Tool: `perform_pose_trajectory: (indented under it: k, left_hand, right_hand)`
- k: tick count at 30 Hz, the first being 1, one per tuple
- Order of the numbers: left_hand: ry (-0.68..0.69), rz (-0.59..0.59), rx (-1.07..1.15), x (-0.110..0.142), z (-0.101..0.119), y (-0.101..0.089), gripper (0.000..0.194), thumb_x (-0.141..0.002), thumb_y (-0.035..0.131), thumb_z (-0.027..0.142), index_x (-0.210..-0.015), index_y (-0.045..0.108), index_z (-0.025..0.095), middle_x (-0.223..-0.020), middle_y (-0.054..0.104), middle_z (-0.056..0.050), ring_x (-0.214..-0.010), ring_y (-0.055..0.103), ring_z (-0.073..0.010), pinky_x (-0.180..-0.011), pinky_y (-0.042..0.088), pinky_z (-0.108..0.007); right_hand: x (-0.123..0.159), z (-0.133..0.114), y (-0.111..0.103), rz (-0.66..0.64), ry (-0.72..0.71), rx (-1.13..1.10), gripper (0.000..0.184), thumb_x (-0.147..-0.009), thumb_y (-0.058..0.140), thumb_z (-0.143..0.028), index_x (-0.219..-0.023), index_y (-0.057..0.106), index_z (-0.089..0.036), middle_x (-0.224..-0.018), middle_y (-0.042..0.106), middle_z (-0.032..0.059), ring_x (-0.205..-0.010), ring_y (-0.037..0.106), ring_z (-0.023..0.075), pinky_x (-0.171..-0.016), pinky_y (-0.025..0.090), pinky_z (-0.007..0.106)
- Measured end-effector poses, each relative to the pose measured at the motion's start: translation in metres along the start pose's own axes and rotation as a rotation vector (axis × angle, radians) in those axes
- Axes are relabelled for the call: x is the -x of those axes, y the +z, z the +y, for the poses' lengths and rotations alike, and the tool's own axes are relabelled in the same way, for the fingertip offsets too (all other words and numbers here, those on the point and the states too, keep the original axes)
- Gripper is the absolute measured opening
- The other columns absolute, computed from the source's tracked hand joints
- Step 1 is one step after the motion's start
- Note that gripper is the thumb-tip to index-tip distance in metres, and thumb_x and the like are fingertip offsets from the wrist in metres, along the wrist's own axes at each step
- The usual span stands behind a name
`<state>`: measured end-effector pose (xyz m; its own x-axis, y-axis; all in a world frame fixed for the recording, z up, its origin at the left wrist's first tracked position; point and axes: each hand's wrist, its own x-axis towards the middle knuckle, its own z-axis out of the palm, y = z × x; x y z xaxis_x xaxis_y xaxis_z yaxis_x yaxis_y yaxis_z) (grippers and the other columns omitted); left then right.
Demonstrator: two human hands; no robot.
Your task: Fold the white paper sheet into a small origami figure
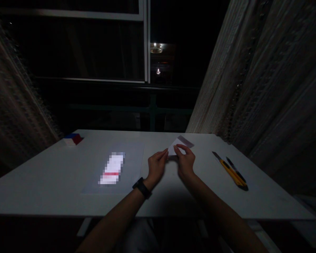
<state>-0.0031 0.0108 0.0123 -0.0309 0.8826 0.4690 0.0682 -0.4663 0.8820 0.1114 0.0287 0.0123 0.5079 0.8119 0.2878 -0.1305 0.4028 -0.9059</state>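
Observation:
A small folded piece of white paper (175,145) is held above the white table (55,175), right of its middle. My left hand (157,167), with a black watch on the wrist, pinches the paper's lower left edge. From the right, my right hand (185,160) pinches the same paper, thumb and fingers closed on its lower edge. The far tip of the paper points up and away, with a greyer flap behind it.
A large sheet of paper (129,154) lies left of my hands with a bright blurred patch on it. A yellow utility knife (229,171) and a dark pen (236,169) lie at the right. A small coloured block (72,139) sits at the far left corner. Curtains hang on both sides.

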Motion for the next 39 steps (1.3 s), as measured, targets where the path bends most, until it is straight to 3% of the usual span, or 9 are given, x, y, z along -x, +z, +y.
perform_pose_trajectory:
  k: [16, 20, 27, 30, 33, 39]
  left_hand:
    - [-0.032, -0.031, -0.008, 0.0, 0.0, 0.0, 0.032, -0.077, 0.056, 0.037, -0.099, 0.067, 0.017, -0.078, 0.068, -0.005, -0.073, 0.06, -0.0156, -0.069, 0.045, -0.027]
    - [-0.099, -0.042, 0.004, 0.0, -0.002, 0.0, 0.035, -0.074, 0.058, 0.038, -0.101, 0.067, 0.016, -0.084, 0.069, -0.007, -0.074, 0.061, -0.0173, -0.068, 0.047, -0.028]
    - [-0.346, -0.041, 0.245, -0.005, -0.008, 0.004, 0.045, -0.065, 0.068, 0.036, -0.103, 0.064, 0.011, -0.077, 0.07, -0.008, -0.065, 0.063, -0.0166, -0.055, 0.05, -0.026]
    - [-0.432, -0.077, 0.332, -0.008, -0.007, 0.002, 0.042, -0.06, 0.072, 0.039, -0.087, 0.067, 0.007, -0.069, 0.068, -0.01, -0.06, 0.064, -0.0173, -0.053, 0.051, -0.026]
    - [-0.469, -0.163, 0.362, -0.011, -0.005, -0.003, 0.04, -0.058, 0.073, 0.042, -0.073, 0.067, 0.005, -0.065, 0.067, -0.012, -0.06, 0.064, -0.0183, -0.054, 0.052, -0.026]
    - [-0.461, -0.274, 0.335, -0.013, -0.001, -0.011, 0.038, -0.059, 0.072, 0.043, -0.067, 0.066, 0.006, -0.063, 0.066, -0.011, -0.056, 0.063, -0.0168, -0.053, 0.052, -0.026]
  right_hand:
    - [-0.001, -0.001, -0.001, 0.022, 0.041, -0.013, 0.037, -0.057, 0.072, -0.039, -0.084, 0.066, -0.016, -0.082, 0.065, 0.0053, -0.071, 0.061, 0.0186, -0.061, 0.049, 0.03]
    - [-0.003, -0.002, -0.002, 0.02, 0.025, 0.012, 0.036, -0.056, 0.072, -0.039, -0.083, 0.066, -0.015, -0.082, 0.066, 0.006, -0.072, 0.061, 0.0191, -0.059, 0.048, 0.028]
    - [-0.009, 0.0, -0.006, -0.056, -0.027, 0.086, 0.035, -0.056, 0.072, -0.041, -0.079, 0.068, -0.016, -0.075, 0.067, 0.0045, -0.062, 0.06, 0.0169, -0.056, 0.046, 0.028]
    - [-0.011, -0.003, -0.008, -0.09, -0.047, 0.124, 0.034, -0.058, 0.071, -0.042, -0.08, 0.068, -0.016, -0.076, 0.067, 0.0043, -0.06, 0.059, 0.016, -0.055, 0.045, 0.027]
    - [-0.013, -0.01, -0.009, -0.182, -0.054, 0.18, 0.031, -0.058, 0.071, -0.041, -0.078, 0.069, -0.016, -0.076, 0.067, 0.0046, -0.063, 0.059, 0.0172, -0.057, 0.045, 0.028]
    - [-0.014, -0.018, -0.011, -0.306, -0.096, 0.234, 0.024, -0.058, 0.072, -0.037, -0.072, 0.07, -0.018, -0.074, 0.068, 0.0033, -0.073, 0.061, 0.0193, -0.068, 0.045, 0.03]
